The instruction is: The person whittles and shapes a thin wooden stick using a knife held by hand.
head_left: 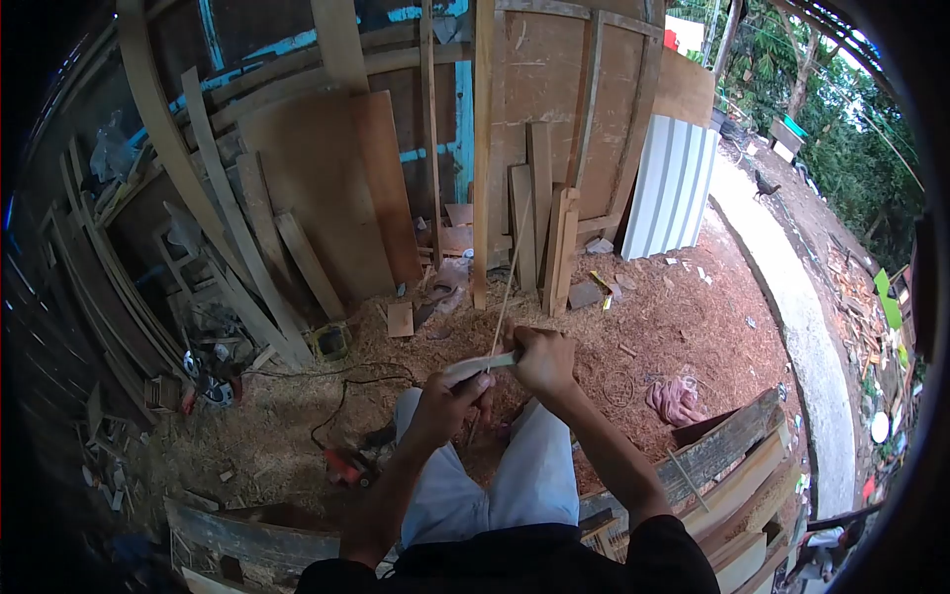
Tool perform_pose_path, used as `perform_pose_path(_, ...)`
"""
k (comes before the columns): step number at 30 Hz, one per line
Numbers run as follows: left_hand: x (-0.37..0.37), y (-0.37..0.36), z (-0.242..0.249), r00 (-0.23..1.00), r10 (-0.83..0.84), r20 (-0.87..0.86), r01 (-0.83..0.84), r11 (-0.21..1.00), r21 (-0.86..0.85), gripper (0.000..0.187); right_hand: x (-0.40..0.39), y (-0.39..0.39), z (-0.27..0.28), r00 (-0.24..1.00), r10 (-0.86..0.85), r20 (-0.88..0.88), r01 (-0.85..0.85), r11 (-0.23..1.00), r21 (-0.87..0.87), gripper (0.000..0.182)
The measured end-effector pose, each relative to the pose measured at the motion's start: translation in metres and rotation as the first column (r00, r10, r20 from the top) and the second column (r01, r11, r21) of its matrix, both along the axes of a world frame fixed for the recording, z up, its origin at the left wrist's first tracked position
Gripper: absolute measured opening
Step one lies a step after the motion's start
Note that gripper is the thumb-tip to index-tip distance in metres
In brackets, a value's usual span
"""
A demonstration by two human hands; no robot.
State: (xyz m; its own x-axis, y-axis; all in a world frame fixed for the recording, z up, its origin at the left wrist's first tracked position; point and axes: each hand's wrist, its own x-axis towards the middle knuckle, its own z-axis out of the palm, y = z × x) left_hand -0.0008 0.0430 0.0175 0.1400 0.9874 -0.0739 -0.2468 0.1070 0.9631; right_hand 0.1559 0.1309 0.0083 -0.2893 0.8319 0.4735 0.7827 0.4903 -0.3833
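Both of my hands meet in front of my knees, near the middle of the view. My right hand (543, 360) is closed around one end of a pale, flat object (475, 368), which looks like a strip or a blade. At the other end, my left hand (447, 409) has its fingers wrapped round it. A long thin stick (511, 282) runs up and away from between my hands, crossing the pale object. The lower end of the stick is partly hidden by my fingers.
Wooden boards (386, 188) lean on the wall ahead, beside a corrugated metal sheet (672, 188). A red power tool (346, 467) with a dark cord lies on the shavings at the left. Planks (722, 450) are near my right side. A pink cloth (677, 399) lies beyond them.
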Motion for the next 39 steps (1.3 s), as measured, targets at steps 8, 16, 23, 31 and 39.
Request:
perform_pose_path(8, 0.008, -0.008, 0.0, 0.997, -0.015, 0.07, 0.021, 0.996, -0.085, 0.045, 0.013, 0.005, -0.003, 0.98, 0.161, 0.116, -0.163, 0.987, 0.009, 0.011)
perform_pose_path(16, 0.009, -0.014, 0.001, 0.981, -0.192, 0.003, 0.192, 0.979, -0.069, 0.045, 0.019, 0.019, 0.012, 0.991, -0.074, 0.113, 0.069, 0.997, 0.046, 0.009)
perform_pose_path(23, 0.004, -0.007, -0.014, 0.996, -0.084, 0.008, 0.084, 0.991, -0.106, 0.04, 0.008, -0.007, 0.015, 0.979, 0.148, 0.141, -0.137, 0.987, -0.083, 0.006)
perform_pose_path(31, -0.005, -0.003, -0.006, 0.997, -0.06, 0.048, 0.059, 0.998, 0.023, 0.043, -0.001, 0.012, 0.007, 0.993, 0.014, 0.119, -0.007, 0.998, -0.056, 0.005)
perform_pose_path(39, -0.012, 0.005, -0.008, 0.995, -0.071, 0.076, 0.072, 0.997, -0.008, 0.046, -0.01, 0.015, 0.013, 0.994, -0.033, 0.107, 0.041, 0.996, -0.075, 0.007)
